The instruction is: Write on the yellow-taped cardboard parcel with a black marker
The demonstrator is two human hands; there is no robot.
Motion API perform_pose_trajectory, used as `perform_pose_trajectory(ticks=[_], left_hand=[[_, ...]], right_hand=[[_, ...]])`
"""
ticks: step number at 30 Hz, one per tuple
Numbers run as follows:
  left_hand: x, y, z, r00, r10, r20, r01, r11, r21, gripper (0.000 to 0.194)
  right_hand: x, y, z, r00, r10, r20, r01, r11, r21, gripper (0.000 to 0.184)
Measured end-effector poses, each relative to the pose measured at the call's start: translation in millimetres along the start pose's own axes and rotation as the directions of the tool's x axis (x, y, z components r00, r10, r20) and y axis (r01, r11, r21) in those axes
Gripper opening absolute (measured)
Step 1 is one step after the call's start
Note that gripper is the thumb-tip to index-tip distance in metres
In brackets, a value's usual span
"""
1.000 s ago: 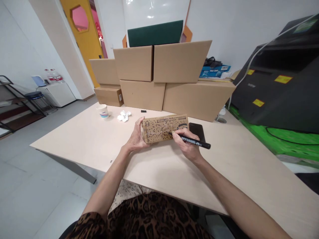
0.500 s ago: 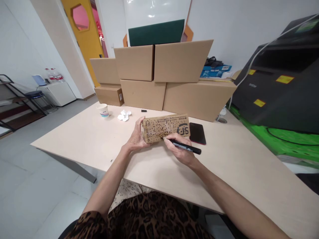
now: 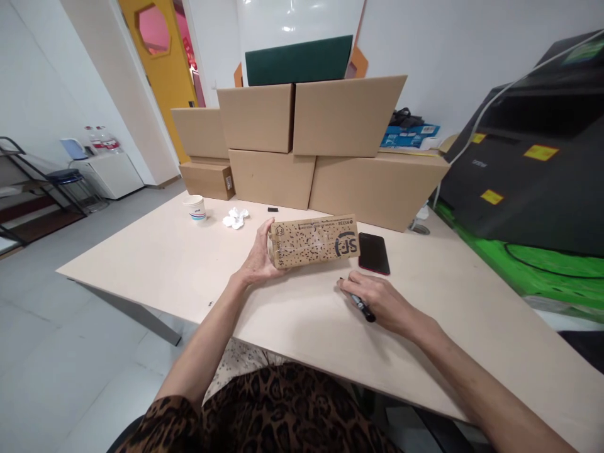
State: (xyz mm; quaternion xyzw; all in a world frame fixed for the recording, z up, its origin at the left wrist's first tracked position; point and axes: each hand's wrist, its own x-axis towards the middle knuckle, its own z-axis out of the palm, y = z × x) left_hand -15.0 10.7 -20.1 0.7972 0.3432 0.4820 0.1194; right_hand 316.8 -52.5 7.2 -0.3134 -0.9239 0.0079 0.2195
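Note:
My left hand (image 3: pixel 261 258) grips the left end of a small brown cardboard box (image 3: pixel 314 242), tilted so that one printed face shows. That face carries dark "SF" lettering and is covered in black dots. In my right hand (image 3: pixel 377 297) is a black marker pen (image 3: pixel 362 308), held between thumb and fingers, its tip pointing up and left. The pen is apart from the box, below its right end. A dark smartphone (image 3: pixel 374 253) lies on the table just right of the box.
Large cardboard boxes (image 3: pixel 349 116) are stacked along the back of the table (image 3: pixel 141 264), topped by a dark green box (image 3: pixel 299 61). A paper cup (image 3: pixel 195 208), crumpled tissue (image 3: pixel 235 218) and small black cap-like piece (image 3: pixel 272 209) sit at the back left. A black machine (image 3: pixel 528 138) stands at right.
My right hand has drawn the marker off the box face, moving right and down, and turned it more steeply. My left hand still holds the box in nearly the same place.

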Motion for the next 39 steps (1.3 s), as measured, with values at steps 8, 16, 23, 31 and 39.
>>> perform_pose_trajectory(ticks=[8, 16, 23, 31, 39], left_hand=[[3, 5, -4.4, 0.995, -0.1, 0.026, 0.102, 0.993, -0.057, 0.136], [3, 5, -2.0, 0.995, -0.099, 0.014, 0.099, 0.994, -0.036, 0.135], [2, 5, 1.2, 0.997, -0.078, 0.009, 0.078, 0.996, -0.05, 0.135], [1, 1, 2.6, 1.0, -0.016, -0.001, 0.015, 0.998, -0.063, 0.133], [10, 2, -4.0, 0.986, -0.164, 0.042, 0.169, 0.973, -0.157, 0.138]], right_hand=[[-10, 13, 28, 0.942, 0.254, 0.219, -0.231, 0.965, -0.125, 0.034], [1, 57, 11, 0.57, 0.816, -0.101, -0.814, 0.544, -0.202, 0.07], [28, 90, 18, 0.349, 0.936, 0.038, -0.914, 0.349, -0.206, 0.1], [33, 118, 25, 0.223, 0.973, 0.058, -0.973, 0.219, 0.072, 0.112], [27, 109, 35, 0.272, 0.955, 0.12, -0.511, 0.038, 0.859, 0.04]])
